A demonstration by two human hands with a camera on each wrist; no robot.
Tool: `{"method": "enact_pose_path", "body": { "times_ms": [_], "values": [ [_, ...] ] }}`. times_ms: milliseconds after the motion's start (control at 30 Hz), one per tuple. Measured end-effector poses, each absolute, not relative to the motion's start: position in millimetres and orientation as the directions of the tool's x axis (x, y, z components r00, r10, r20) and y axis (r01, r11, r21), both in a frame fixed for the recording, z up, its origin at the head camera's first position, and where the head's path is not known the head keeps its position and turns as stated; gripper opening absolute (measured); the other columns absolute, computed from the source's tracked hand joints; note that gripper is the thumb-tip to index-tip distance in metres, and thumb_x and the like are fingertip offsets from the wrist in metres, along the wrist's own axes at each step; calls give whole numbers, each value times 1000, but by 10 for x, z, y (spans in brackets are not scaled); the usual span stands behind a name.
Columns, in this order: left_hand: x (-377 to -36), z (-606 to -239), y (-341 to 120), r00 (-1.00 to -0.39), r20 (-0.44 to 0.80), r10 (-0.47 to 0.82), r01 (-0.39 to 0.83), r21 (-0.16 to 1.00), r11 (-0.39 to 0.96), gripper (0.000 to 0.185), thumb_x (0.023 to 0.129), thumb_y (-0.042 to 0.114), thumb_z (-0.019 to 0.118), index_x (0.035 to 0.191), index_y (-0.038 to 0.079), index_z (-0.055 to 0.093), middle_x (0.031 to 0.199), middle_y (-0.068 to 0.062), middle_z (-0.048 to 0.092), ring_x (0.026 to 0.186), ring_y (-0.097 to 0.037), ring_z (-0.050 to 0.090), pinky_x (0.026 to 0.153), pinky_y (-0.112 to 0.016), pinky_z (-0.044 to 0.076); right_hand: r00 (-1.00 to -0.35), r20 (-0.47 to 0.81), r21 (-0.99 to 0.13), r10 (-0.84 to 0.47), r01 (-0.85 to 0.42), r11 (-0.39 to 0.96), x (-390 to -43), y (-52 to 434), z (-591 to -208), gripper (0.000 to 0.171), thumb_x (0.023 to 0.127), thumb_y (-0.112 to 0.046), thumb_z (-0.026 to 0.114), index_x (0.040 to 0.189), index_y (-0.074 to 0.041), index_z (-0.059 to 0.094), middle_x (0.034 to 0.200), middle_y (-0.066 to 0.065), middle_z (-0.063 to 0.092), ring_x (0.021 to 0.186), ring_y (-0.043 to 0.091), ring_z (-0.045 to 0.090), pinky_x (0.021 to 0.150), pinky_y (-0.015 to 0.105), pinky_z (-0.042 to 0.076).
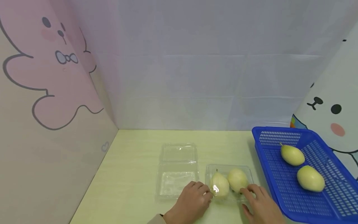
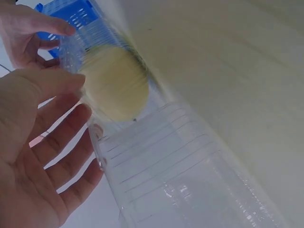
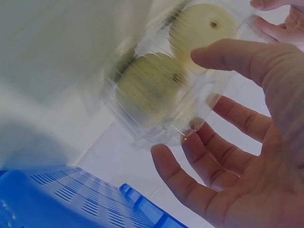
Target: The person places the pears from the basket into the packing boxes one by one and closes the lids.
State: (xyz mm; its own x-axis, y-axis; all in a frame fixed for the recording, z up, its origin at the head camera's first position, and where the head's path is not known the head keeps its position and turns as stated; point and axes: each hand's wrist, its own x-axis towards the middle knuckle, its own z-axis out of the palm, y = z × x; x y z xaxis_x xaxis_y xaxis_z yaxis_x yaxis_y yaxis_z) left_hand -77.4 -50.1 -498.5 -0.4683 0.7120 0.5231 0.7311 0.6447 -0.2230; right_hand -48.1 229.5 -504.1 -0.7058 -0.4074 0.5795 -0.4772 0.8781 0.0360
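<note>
Two pale yellow pears lie side by side in a clear plastic clamshell box, with see-through plastic showing over them. My left hand pinches the box's near left edge, its thumb and fingertips close together at the rim. At the near right corner, my right hand touches the rim with its fingertips. Its thumb stays well apart from them and overlaps the box in the right wrist view. A second clamshell box stands with its lid raised, left of the first.
On the right stands a blue plastic basket with slotted walls, holding two more pears. The pale table meets a white sheet behind. Side panels with cartoon animals flank it.
</note>
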Motion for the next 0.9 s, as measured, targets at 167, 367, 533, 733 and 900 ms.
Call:
{"method": "enact_pose_path", "body": {
  "times_ms": [167, 367, 533, 733, 900],
  "values": [
    [-756, -4888, -562, -547, 399, 736, 773, -96, 627, 16, 91, 41, 83, 102, 31, 78, 107, 16, 71, 100, -4, 66, 85, -21, 52, -778, 492, 12, -392, -444, 896, -466, 2270, -4951, 59, 52, -27, 103, 103, -21, 73, 100, -2, 60, 84, 16, 58, 64, 33, 52],
    [-756, -4792, -608, -583, 342, 737, 774, -42, 632, 19, 95, 44, 79, 110, 32, 77, 110, 15, 71, 108, -5, 66, 89, -22, 52, -928, 189, -101, -320, -343, 934, -459, 2217, -4691, 45, 74, -38, 95, 111, -22, 75, 113, 0, 67, 99, 19, 64, 74, 39, 60],
    [-746, -4673, -681, -626, 325, 709, 751, 9, 660, 24, 96, 43, 78, 115, 29, 77, 117, 12, 72, 113, -8, 66, 95, -27, 56, -953, 91, -171, -290, -302, 938, -527, 2191, -4477, 44, 83, -40, 90, 117, -17, 76, 120, 8, 72, 106, 27, 72, 82, 50, 63],
    [-755, -4570, -781, -677, 349, 648, 702, 42, 711, 27, 96, 41, 78, 119, 26, 76, 122, 10, 71, 118, -13, 66, 99, -32, 57, -909, 241, -123, -341, -377, 918, -573, 2166, -4397, 42, 81, -35, 91, 113, -14, 76, 111, 6, 74, 95, 23, 73, 75, 43, 63],
    [-769, -4532, -838, -713, 361, 601, 658, 46, 752, 35, 97, 48, 75, 124, 26, 73, 130, 7, 70, 123, -15, 65, 104, -34, 55, -859, 338, -123, -384, -444, 887, -674, 2115, -4370, 51, 80, -34, 92, 121, -10, 73, 118, 11, 74, 103, 29, 74, 83, 48, 63]
  ]
}}
